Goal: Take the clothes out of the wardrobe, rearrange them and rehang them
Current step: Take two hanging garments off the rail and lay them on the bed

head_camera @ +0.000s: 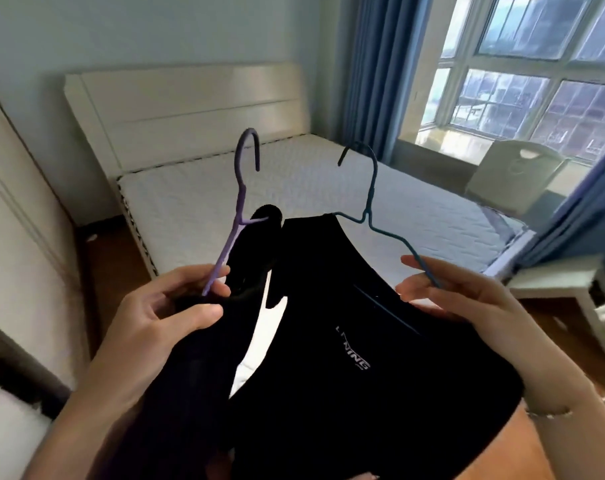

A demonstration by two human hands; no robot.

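My left hand (162,308) grips the arm of a purple wire hanger (240,199) together with a black garment (197,375) that hangs from it. My right hand (457,299) pinches the arm of a teal wire hanger (368,206), which carries a black shirt (363,375) with white lettering on its chest. Both hangers are held up in front of me over the foot of the bed, hooks pointing upward. The two black garments hang side by side and partly overlap lower down.
A bed with a bare white mattress (294,202) and cream headboard (190,105) lies ahead. A large window (536,74) with blue curtains (374,71) is at the right, with a pale chair (509,178) and a white side table (564,285) below. White furniture (13,220) stands at the left.
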